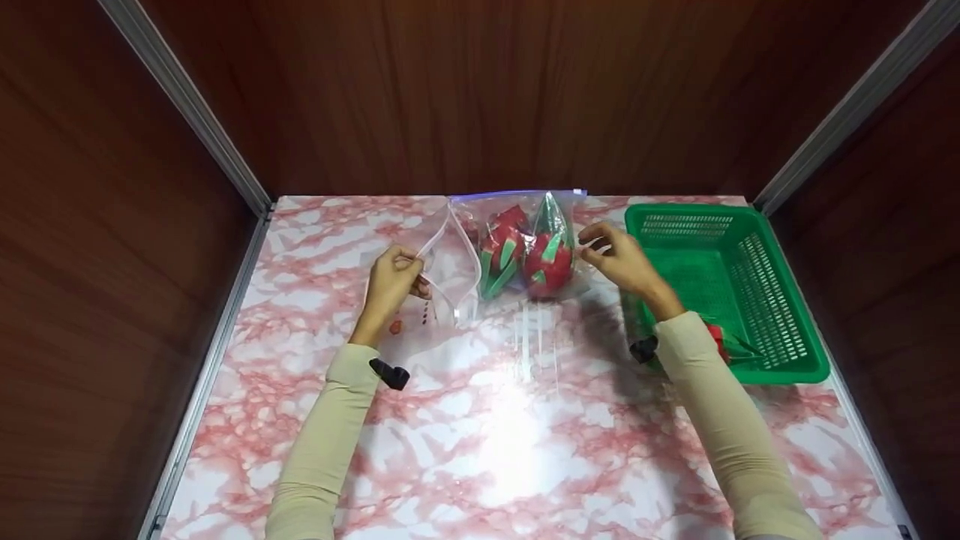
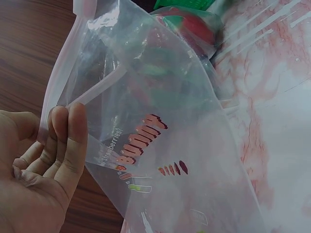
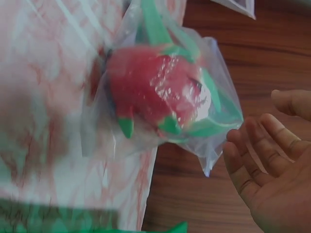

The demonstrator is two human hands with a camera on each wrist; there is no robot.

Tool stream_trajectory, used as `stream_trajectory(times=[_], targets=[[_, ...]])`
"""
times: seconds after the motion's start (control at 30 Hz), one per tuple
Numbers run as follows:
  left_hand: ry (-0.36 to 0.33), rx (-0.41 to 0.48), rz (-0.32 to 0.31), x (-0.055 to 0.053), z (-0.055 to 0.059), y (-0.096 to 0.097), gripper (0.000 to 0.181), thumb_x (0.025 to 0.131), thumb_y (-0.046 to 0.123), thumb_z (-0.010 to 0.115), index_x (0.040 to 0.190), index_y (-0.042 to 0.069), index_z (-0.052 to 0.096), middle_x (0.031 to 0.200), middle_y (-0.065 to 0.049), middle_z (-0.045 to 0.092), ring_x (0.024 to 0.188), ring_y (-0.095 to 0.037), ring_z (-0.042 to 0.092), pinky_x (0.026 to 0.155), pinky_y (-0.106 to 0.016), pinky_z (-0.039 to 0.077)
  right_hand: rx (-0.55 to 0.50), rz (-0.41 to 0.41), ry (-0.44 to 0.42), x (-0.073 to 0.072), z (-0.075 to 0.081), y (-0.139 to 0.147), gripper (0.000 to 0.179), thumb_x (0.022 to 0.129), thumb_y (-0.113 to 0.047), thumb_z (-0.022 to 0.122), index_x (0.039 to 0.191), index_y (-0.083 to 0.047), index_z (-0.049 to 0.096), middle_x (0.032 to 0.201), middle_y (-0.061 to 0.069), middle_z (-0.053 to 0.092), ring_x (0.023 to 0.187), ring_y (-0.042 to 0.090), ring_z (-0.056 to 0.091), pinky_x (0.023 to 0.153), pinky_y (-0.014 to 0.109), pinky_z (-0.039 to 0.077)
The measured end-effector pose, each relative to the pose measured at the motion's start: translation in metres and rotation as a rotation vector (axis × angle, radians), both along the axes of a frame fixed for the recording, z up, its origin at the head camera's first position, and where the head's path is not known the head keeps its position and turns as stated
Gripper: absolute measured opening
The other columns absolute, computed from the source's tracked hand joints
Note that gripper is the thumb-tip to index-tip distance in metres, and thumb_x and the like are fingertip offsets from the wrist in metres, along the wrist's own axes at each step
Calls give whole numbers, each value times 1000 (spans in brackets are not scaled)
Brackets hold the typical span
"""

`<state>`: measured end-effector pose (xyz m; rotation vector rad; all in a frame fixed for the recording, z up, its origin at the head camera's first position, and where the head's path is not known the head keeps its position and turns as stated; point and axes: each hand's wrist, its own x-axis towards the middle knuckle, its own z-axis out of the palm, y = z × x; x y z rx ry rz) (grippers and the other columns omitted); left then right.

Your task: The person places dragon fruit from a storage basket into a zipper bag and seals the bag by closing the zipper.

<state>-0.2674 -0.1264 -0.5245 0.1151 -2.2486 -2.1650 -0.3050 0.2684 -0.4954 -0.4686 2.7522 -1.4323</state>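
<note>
My left hand pinches the rim of a clear zip bag between thumb and fingers. The bag's mouth gapes, and its side carries red printed lettering. Beside it, at the table's back edge, another zip bag with a purple top strip holds two red dragon fruits with green tips. My right hand is just right of this filled bag, its fingers loosely bent and holding nothing. In the right wrist view, those fingertips are right at the bag's edge, near a bagged dragon fruit.
A green plastic basket stands at the right, with a red and green dragon fruit partly hidden by my right sleeve. The table has a red and white marbled top. Brown wood-grain panels close off the back and both sides.
</note>
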Motion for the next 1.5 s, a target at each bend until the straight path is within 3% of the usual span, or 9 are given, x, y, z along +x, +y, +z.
stream_trajectory(times=[0.1,0.27,0.37,0.83,1.03,1.17,1.3,1.5], targets=[[-1,3,3,0,0,0,10,102,4,61,110,-2,59,82,-24,70,49,-13,66,54,-32,65,12,-3,4,1,1,6,28,102,-7,68,126,6,63,125,26,69,106,35,66,83,16,49],[-9,-5,5,1,0,-1,11,103,5,60,111,-2,59,73,-7,69,50,-14,67,55,-33,65,29,-15,-21,4,2,17,29,103,-9,67,128,6,63,126,26,68,103,35,66,77,14,49],[-11,-5,5,1,0,-1,13,103,5,60,113,-3,59,73,-4,68,51,-13,66,56,-32,65,33,-26,-43,5,4,23,32,104,-13,67,130,5,62,127,26,68,104,35,65,77,14,49],[-22,10,16,1,3,-1,17,102,5,59,115,-7,58,72,-7,68,50,-13,66,54,-32,65,21,-33,-50,8,3,51,36,106,-15,66,134,5,59,133,25,62,117,28,58,88,11,46],[-25,21,13,0,3,-1,26,103,4,59,122,-13,56,71,-4,66,49,-11,65,53,-31,64,29,-36,-63,12,5,62,39,107,-20,64,138,2,58,137,24,60,119,28,59,86,12,48],[-21,17,13,0,3,-1,22,102,4,60,118,-10,57,71,-6,67,49,-12,65,53,-31,64,68,-38,-64,14,5,69,38,108,-22,64,138,0,58,136,21,61,118,31,60,86,12,49],[-9,7,7,1,3,-1,15,102,4,60,114,-6,58,75,-15,70,49,-13,66,54,-31,65,80,-37,-62,16,6,76,39,108,-21,64,138,2,57,138,23,60,122,35,58,89,14,47],[-4,0,1,1,2,-1,14,102,5,60,112,-4,59,71,-10,69,48,-13,66,53,-31,64,78,-42,-35,19,6,87,39,106,-17,66,137,6,58,142,25,59,125,33,53,91,16,44]])
